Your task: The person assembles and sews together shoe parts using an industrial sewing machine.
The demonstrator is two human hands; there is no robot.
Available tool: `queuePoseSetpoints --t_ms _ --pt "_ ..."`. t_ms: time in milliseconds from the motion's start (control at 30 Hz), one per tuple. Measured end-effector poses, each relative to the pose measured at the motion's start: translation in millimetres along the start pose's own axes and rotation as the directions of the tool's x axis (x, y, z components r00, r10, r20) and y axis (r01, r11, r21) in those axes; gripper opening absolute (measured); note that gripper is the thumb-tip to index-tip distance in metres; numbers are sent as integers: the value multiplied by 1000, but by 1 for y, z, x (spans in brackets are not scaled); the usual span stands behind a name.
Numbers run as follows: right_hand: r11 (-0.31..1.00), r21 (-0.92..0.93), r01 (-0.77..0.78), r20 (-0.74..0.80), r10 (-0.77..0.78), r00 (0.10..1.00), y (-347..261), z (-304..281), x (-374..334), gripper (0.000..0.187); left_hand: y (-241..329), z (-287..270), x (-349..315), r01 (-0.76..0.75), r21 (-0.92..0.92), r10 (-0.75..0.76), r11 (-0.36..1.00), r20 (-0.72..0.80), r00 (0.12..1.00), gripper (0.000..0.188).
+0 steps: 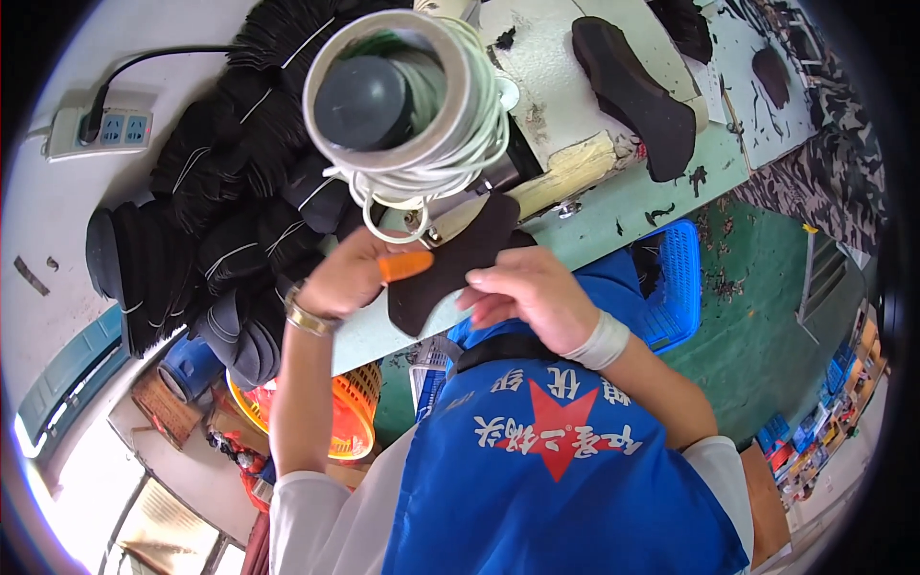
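A: What is spreading widest before us?
B: The pale green surface [613, 235]; to its left a heap of black pieces [225, 196] is piling up in bundles.
A: What is standing out near the middle?
B: A round metal cup [391, 163], with white cord [486, 144] looping around it.
A: Where is our dark curved piece [455, 268] sitting?
B: Between our hands, over the surface's front edge.
A: How are our fingers doing?
B: Our left hand [355, 273] is grasping its left side; our right hand [537, 292] is blurring beside it, so we cannot tell its grip.
A: And smallest?
B: An orange finger cover [406, 265] is lying across the piece.
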State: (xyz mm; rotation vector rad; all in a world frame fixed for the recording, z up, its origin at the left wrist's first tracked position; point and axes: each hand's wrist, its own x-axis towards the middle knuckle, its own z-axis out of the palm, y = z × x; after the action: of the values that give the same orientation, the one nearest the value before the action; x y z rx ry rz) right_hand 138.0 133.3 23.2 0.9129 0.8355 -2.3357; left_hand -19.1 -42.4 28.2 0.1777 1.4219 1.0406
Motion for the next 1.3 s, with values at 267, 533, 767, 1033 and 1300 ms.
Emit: queuePoseSetpoints --t_ms 267,533,767,1033,1300 --pt "935 352 -43 120 0 993 5 29 43 32 52 -44 6 -245 582 319 775 -25 948 27" --pt "449 -835 320 -220 -803 553 -15 -10 19 32 13 61 49 -294 652 608 699 -325 725 17" --pt "-170 -983 71 162 -981 -108 -107 -39 -65 12 -52 10 0 -24 42 25 999 -33 999 30" --pt "-425 -836 -346 359 -902 241 -93 -91 -14 27 -147 51 40 131 824 571 552 -488 660 46" --pt "-307 -858 -411 231 -947 225 -89 -80 -11 18 -139 46 33 14 750 556 661 -502 663 20"
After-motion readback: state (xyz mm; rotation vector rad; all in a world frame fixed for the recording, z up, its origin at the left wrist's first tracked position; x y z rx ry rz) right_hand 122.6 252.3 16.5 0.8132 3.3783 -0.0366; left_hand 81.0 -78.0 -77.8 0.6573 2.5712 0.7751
